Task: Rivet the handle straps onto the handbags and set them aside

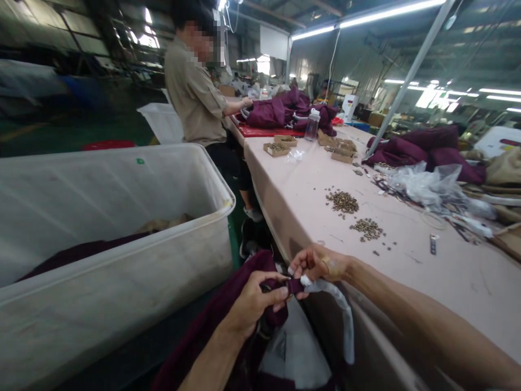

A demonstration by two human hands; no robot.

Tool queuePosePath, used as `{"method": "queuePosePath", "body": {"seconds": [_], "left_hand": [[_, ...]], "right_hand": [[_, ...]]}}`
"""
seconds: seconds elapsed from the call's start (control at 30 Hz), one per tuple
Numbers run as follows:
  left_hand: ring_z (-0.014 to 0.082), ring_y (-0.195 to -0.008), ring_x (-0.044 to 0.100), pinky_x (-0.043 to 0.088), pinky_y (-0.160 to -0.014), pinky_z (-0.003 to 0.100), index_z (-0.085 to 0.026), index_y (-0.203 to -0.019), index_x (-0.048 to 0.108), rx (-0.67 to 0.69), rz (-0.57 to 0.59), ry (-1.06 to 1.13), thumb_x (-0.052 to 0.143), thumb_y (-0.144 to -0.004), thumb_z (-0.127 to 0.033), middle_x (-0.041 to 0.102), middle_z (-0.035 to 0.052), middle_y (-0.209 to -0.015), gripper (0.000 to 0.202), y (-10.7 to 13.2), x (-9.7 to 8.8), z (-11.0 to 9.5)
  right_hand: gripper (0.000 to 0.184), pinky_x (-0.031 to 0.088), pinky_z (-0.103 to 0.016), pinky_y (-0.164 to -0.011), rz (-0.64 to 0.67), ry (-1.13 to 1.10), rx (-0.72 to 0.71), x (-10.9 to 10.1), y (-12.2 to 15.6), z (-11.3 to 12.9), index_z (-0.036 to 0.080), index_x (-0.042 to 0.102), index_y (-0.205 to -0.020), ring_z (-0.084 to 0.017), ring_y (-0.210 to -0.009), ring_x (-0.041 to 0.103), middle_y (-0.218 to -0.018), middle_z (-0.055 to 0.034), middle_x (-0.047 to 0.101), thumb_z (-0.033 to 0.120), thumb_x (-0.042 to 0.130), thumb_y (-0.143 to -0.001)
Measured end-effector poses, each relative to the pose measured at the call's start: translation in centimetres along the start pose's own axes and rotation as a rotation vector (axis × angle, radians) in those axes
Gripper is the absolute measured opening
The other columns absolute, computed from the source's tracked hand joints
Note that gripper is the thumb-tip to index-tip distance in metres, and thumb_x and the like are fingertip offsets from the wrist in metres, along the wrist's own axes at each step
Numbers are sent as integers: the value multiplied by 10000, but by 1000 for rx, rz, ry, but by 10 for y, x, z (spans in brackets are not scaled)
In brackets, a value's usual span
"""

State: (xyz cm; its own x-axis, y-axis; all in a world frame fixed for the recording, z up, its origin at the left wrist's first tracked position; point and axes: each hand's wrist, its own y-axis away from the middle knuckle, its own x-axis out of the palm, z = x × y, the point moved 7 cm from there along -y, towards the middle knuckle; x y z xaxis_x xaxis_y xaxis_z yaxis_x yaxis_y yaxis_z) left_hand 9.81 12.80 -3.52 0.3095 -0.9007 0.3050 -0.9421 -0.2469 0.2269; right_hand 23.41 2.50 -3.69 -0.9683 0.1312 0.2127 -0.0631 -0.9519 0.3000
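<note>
The left hand is closed, with thumb and fingers pinching a fold of the maroon fabric. The fabric is a soft, matte woven cloth that hangs in loose folds below the table edge. The right hand is closed in a fingertip pinch on the upper end of the white strap. This is a flat, smooth band that curves downward from the pinch point. Both hands meet just beside the near edge of the table, which is covered with a pale pink sheet.

On the sheet lie two loose heaps of small brown parts, rounded and dull in finish. A small metallic piece lies apart from them. Crumpled clear plastic bags sit farther right.

To the left stands a large bin of translucent white plastic, rectangular with a rolled rim. It contains dark maroon cloth and some tan cloth. A green sticker is fixed to its inner wall, and any print on it is too small to read.

Farther along the table are shallow cardboard boxes holding small brown items. Near them are a clear plastic bottle and a pile of maroon garments. A co-worker in a khaki shirt stands at that pile with a hand on it.
</note>
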Motion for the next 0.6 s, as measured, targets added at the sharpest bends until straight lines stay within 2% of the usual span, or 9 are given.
{"method": "queuePosePath", "body": {"seconds": [0.1, 0.17, 0.23, 0.3, 0.37, 0.43, 0.53, 0.6], "left_hand": [[135, -540, 559, 424, -540, 251, -104, -971, 678, -45, -14, 30, 947, -582, -391, 694, 43, -674, 553, 3, 4, 6], [115, -477, 519, 374, -479, 229, -116, -902, 677, -76, -15, 29, 963, -533, -391, 665, 19, -614, 542, 4, 7, 10], [95, -416, 470, 306, -427, 216, -119, -819, 672, -104, -24, 19, 960, -521, -401, 648, 15, -571, 502, 3, 10, 14], [84, -394, 444, 269, -411, 213, -114, -755, 667, -111, -48, 32, 950, -532, -398, 649, 28, -558, 459, 3, 10, 14], [82, -408, 452, 276, -421, 214, -108, -718, 670, -98, -85, 69, 943, -546, -382, 660, 44, -572, 423, 4, 6, 13], [81, -426, 461, 296, -439, 215, -102, -691, 669, -86, -115, 117, 936, -564, -368, 669, 59, -592, 397, 6, 2, 11], [75, -430, 458, 315, -458, 216, -97, -660, 650, -81, -128, 173, 928, -585, -343, 665, 69, -594, 379, 9, -2, 11], [81, -433, 470, 327, -465, 215, -104, -685, 641, -86, -156, 211, 935, -574, -320, 660, 60, -591, 382, 10, -4, 15]], "right_hand": [[594, 572, -255, -612, -36, 8, 1, 1, 4, -17, 132, 715, -1057, -178, -699, 726, -934, -73, 768, 387, 939, -569], [584, 565, -245, -615, -53, 47, 1, 3, 5, -21, 135, 717, -1064, -166, -699, 719, -935, -73, 768, 386, 940, -587], [589, 576, -267, -643, -57, 109, 4, 3, 8, -16, 137, 716, -1084, -181, -727, 727, -951, -84, 773, 403, 932, -606], [620, 590, -310, -688, -72, 197, 5, -9, 13, -2, 126, 718, -1096, -211, -770, 736, -968, -105, 778, 425, 929, -595], [606, 591, -342, -733, -156, 310, -15, -38, 23, 21, 112, 722, -1080, -227, -803, 733, -962, -112, 775, 461, 899, -618], [505, 571, -331, -739, -336, 445, -57, -82, 36, 50, 113, 715, -1035, -204, -792, 707, -908, -83, 758, 499, 807, -723], [348, 505, -273, -643, -644, 681, -97, -145, 58, 87, 127, 686, -907, -147, -684, 623, -755, -20, 681, 472, 673, -871], [338, 482, -260, -608, -771, 836, -92, -170, 65, 100, 134, 667, -862, -128, -642, 585, -729, 4, 645, 466, 649, -920]]}}
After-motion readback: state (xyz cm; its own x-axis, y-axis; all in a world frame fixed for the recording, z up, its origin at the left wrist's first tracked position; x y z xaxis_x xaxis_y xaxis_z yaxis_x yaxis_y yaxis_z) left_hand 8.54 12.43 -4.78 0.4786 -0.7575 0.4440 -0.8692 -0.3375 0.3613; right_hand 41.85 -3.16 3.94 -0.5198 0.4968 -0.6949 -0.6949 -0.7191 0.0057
